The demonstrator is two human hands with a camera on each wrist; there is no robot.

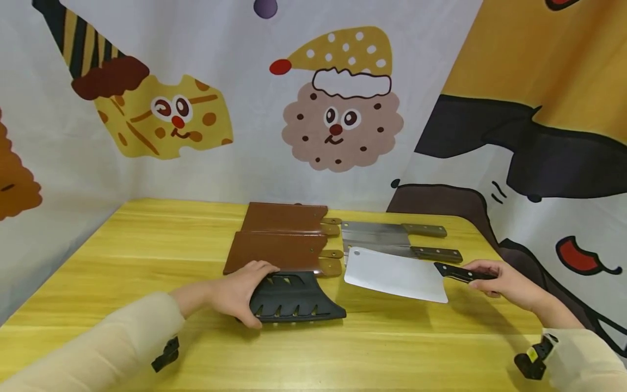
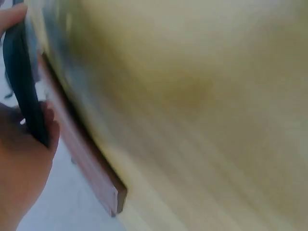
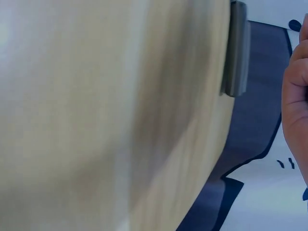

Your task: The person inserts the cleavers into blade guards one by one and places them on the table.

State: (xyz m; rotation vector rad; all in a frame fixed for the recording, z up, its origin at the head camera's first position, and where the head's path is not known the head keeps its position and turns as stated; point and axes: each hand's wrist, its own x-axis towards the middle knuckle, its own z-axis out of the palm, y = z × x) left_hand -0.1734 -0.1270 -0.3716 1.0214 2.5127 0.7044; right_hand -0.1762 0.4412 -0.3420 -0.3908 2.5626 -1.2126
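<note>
Head view: over the surface, my left hand grips a black sheath, my right hand a cleaver, partly hiding one of two knives near brown sheaths. Left wrist: black sheath edge-on. Right wrist: grip cropped.

No legible text, no labels, no numbers

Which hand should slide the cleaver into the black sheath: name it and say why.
Right, probably. The right hand grips the cleaver by its handle, blade pointing leftward, while the left hand holds the black sheath.
</note>
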